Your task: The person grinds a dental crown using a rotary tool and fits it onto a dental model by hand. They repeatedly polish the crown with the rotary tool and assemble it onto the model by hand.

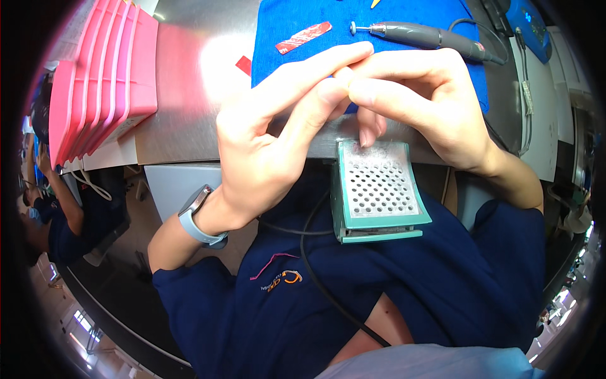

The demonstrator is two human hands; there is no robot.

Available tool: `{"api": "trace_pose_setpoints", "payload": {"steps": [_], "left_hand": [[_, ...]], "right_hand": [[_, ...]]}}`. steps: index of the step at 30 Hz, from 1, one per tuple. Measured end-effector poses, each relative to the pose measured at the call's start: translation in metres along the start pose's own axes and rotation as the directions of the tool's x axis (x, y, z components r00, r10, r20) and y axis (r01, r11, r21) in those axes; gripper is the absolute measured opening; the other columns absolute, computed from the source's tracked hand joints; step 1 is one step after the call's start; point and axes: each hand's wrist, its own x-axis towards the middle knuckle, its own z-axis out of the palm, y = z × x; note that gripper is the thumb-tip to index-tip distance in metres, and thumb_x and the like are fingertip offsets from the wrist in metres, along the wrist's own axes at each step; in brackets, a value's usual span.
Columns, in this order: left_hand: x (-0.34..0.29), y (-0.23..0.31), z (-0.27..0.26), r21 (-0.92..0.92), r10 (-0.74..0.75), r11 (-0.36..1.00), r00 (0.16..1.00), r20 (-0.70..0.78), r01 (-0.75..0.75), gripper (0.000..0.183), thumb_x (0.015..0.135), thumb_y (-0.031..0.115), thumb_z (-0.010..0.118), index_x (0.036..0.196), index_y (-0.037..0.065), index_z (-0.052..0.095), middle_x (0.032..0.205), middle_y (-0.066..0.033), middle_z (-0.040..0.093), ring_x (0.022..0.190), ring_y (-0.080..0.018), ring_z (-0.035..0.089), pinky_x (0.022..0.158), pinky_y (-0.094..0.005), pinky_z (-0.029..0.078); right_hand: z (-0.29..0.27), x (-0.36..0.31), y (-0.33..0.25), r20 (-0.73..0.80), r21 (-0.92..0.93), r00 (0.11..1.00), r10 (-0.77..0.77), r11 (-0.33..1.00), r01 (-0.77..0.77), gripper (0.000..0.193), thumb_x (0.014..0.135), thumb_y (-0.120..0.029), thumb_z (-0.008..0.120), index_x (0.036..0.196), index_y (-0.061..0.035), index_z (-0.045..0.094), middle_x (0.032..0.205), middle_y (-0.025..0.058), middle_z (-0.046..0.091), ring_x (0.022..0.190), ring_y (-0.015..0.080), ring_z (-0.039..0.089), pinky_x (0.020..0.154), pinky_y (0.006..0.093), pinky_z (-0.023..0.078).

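Above the near edge of the bench, my left hand (268,136) and my right hand (435,104) meet at their fingertips. Thumb and forefinger are pinched on each hand; whatever lies between them is hidden or too small to make out. Just below the right hand's lower fingers sits a green-framed box with a perforated metal top (379,183), at the bench edge. Beyond the hands, a grey handheld rotary tool (410,35) with a small disc at its tip rests on a blue cloth (268,41). A crumpled red-and-white strip (303,38) lies left of the tool.
Pink upright dividers (139,69) stand at the left of the metal bench (183,129). A small red piece (243,65) touches the cloth's left side. The tool's cord runs right, near a blue device (529,28). Another person (69,221) is at far left.
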Motion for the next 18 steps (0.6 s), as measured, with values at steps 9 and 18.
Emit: {"api": "trace_pose_setpoints", "payload": {"steps": [9, 18], "left_hand": [[0.0004, 0.0012, 0.0017, -0.064, 0.033, 0.998, 0.998, 0.045, -0.030, 0.036, 0.101, 0.014, 0.047, 0.129, -0.007, 0.054, 0.126, -0.0191, 0.060, 0.110, -0.0202, 0.058, 0.096, -0.0295, 0.044], [-0.0045, -0.0038, -0.0006, 0.157, 0.115, 0.981, 0.993, -0.013, -0.111, 0.028, 0.097, 0.003, 0.051, 0.123, -0.007, 0.050, 0.116, -0.0218, 0.063, 0.091, -0.0168, 0.064, 0.085, -0.0270, 0.051]], "right_hand": [[0.0009, -0.0020, 0.0026, 0.003, 0.017, 0.999, -0.032, 0.999, 0.032, 0.019, 0.094, -0.006, 0.056, 0.104, 0.0073, 0.065, 0.075, 0.0105, 0.064, 0.065, 0.0151, 0.062, 0.063, 0.0276, 0.051], [0.0013, -0.0034, 0.0028, -0.017, -0.159, 0.986, -0.165, 0.974, 0.161, 0.013, 0.091, -0.001, 0.059, 0.099, 0.0066, 0.065, 0.086, 0.0123, 0.066, 0.068, 0.0134, 0.062, 0.063, 0.0259, 0.050]]}}
